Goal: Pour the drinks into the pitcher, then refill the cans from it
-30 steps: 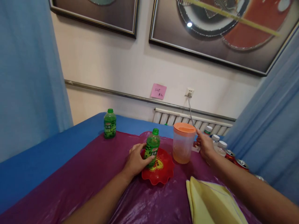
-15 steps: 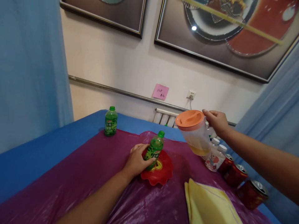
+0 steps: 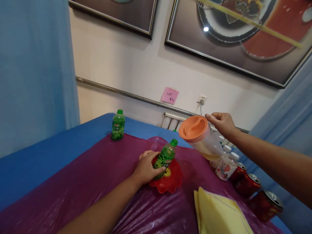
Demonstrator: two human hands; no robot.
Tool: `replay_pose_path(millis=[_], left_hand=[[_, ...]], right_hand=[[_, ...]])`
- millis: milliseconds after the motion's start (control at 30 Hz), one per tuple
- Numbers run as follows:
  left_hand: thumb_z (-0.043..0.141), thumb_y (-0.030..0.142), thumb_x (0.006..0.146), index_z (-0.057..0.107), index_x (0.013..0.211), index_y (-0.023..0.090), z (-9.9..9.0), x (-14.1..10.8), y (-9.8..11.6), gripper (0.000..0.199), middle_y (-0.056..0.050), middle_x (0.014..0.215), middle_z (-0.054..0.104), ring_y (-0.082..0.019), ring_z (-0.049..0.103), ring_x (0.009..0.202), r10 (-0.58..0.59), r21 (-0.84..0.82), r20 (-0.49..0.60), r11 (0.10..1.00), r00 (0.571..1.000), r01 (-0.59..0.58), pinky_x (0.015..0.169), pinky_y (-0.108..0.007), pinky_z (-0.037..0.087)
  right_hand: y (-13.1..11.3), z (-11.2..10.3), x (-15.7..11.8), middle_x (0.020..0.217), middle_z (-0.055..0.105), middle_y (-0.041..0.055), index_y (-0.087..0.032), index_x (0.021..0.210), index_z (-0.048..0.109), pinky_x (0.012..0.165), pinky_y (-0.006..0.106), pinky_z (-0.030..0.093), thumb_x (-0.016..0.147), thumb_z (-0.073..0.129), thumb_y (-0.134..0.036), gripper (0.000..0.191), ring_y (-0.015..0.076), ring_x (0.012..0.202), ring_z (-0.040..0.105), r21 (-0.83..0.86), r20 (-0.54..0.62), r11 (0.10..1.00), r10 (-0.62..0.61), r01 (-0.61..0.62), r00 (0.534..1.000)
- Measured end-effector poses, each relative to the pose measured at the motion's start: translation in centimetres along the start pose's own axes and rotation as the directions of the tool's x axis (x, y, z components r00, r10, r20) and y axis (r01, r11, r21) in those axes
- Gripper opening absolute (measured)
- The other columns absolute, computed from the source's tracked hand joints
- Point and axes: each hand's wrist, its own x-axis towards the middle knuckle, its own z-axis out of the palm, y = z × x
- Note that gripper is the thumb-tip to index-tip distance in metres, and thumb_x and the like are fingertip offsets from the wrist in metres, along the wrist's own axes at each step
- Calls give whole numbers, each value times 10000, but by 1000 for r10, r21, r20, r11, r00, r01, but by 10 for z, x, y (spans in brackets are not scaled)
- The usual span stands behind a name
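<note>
My left hand (image 3: 147, 167) is wrapped round a green-labelled bottle (image 3: 166, 159), which leans to the right over a red scalloped plate (image 3: 172, 182). The bottle's mouth looks open, with a green ring at its neck. On the right, my right hand (image 3: 223, 124) grips the clear pitcher (image 3: 207, 144) near its orange lid (image 3: 193, 128); its handle is mostly hidden. The pitcher is tilted to the left, its lid facing the bottle, with some yellowish liquid low inside. A gap separates pitcher and bottle, and no stream of liquid shows.
Another green bottle (image 3: 118, 125) stands at the back left of the purple sheet (image 3: 97, 169). White-capped bottles (image 3: 225, 167) and several red cans (image 3: 266, 205) line the right side. A folded yellow cloth (image 3: 219, 213) lies at the front right.
The pitcher in my right hand has tipped further left and its lid has come nearer the held bottle. That bottle, in my left hand, leans more to the right.
</note>
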Motion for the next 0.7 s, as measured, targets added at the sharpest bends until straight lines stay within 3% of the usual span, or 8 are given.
replay_pose_path(millis=[700], left_hand=[[854,417,665,684,1291,198,-3,-1,4,684,-130,1266,668,-336,572,1240,-9,-31,3,999,1000,9,1094,-477,406]], right_hand=[[-16,1,10,542,227,-53,-241,528,301,499,287,183,785,575,-618,532,94,528,232,-143,115,984,-87,103,990]])
